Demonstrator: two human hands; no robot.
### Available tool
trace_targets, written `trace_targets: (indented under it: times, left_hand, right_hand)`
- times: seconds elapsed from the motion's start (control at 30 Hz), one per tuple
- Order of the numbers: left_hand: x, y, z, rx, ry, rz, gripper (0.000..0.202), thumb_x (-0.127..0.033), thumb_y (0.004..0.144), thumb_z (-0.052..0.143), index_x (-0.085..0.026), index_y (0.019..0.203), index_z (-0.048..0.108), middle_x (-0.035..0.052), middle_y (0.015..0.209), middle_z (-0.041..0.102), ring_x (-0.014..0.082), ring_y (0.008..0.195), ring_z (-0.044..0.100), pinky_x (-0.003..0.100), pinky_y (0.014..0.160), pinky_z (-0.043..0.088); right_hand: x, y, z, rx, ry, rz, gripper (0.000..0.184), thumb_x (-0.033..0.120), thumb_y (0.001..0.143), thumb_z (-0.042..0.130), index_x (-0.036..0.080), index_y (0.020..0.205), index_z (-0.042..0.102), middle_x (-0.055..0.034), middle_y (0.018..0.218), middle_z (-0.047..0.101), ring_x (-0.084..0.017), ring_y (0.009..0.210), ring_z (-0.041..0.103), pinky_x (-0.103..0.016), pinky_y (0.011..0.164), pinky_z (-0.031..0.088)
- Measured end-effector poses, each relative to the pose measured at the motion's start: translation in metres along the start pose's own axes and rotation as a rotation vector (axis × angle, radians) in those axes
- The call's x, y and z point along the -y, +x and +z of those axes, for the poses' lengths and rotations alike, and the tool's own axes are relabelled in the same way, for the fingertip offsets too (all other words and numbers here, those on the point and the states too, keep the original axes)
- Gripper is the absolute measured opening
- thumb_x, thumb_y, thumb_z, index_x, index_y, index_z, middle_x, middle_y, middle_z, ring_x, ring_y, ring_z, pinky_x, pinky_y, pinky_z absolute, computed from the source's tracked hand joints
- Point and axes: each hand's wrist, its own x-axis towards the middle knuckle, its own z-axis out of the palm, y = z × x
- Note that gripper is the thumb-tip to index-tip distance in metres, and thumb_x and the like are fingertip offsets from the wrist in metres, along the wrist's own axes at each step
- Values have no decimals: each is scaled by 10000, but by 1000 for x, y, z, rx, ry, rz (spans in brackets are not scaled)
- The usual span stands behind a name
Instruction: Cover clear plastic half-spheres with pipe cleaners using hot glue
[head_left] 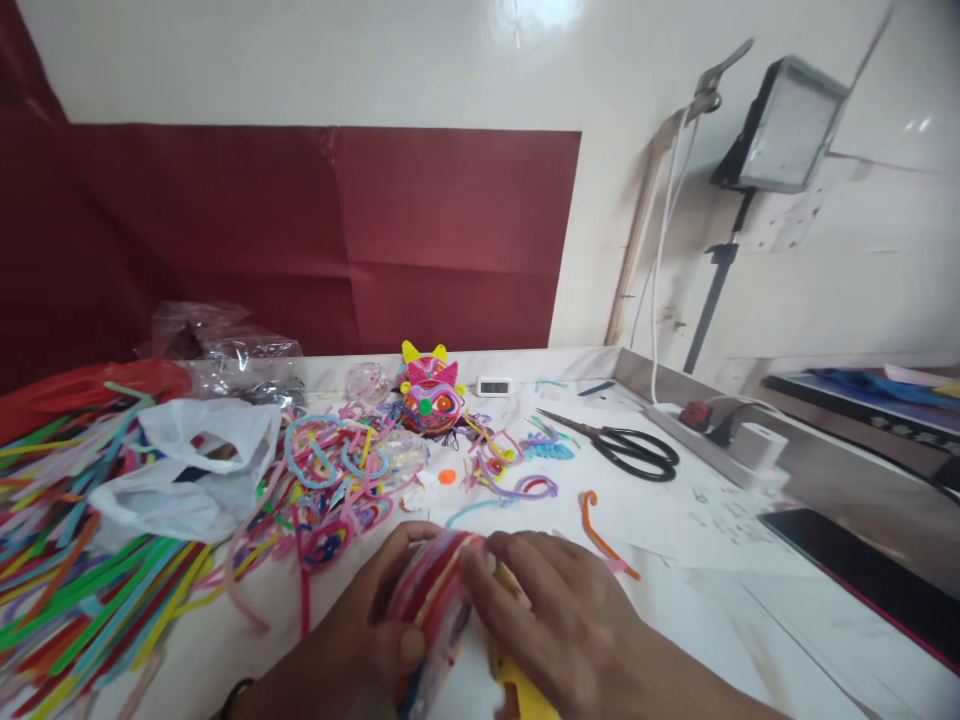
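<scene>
OK, bottom ctr of frame: the striped fuzzy piece [431,585] is sitting btwn both hands, tilted up on edge, showing bands of red, pink, orange & white. L hand [375,620] is grasping it: thumb [409,645] is pressing the near face, fingers [397,542] are curling round the far-left edge. R hand [562,600] is lying over its R side, fingers bent & touching the top edge; can't tell if they're pinching or just pressing, tips being partly hidden. Something yellow [534,695] is showing below R hand, too blurred to ID.

Technique-wise: L should be holding firm w/o squeezing, bc soft bands would prob. be buckling under too much force. R should be working along the edge in small, even presses, getting the bands lying flush. Turning the piece w/ L, rather than twisting R wrist, would prob. be helping.

Around it: an orange strip [600,540] is lying right of ctr on the desk [712,610], scissors [600,436] are resting above that, a cat-eared figure [427,395] is sitting mid-frame, tangled loops [330,545] are sprawling left of ctr, & a strip pile [90,590] is filling lower left.
</scene>
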Motion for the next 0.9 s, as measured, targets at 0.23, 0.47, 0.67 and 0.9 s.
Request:
trace_targets:
  times: [0.23,0.47,0.67,0.9]
  left_hand:
    - [8,-1,-2,6,71,3,596,-476,654,808,-247,1152,576,42,1037,682,229,909,625,315,760,474]
    - [9,-2,2,-129,81,-18,657,-554,565,835,-224,1081,598,31,914,685,214,811,625,299,702,457]
    - [7,-2,2,-137,102,-31,691,-572,555,844,-224,1088,573,28,912,673,186,755,617,309,700,464]
    - [-1,-4,1,-123,243,-11,639,-542,611,816,-219,1100,561,46,967,674,218,839,619,307,707,480]
  right_hand:
    - [5,0,2,81,-85,-65,350,161,970,316,29,1024,635,-137,743,663,-246,593,617,-362,473,480]
    - [4,2,5,87,-43,-58,286,153,936,358,39,1023,605,-112,690,658,-231,530,604,-344,426,484]
    - [8,6,8,-59,-215,-83,245,67,849,385,112,967,596,-91,603,669,-204,442,586,-322,396,493]
    - [12,11,5,-63,-332,-90,178,75,797,502,155,924,598,-127,637,730,-229,483,669,-305,391,527]
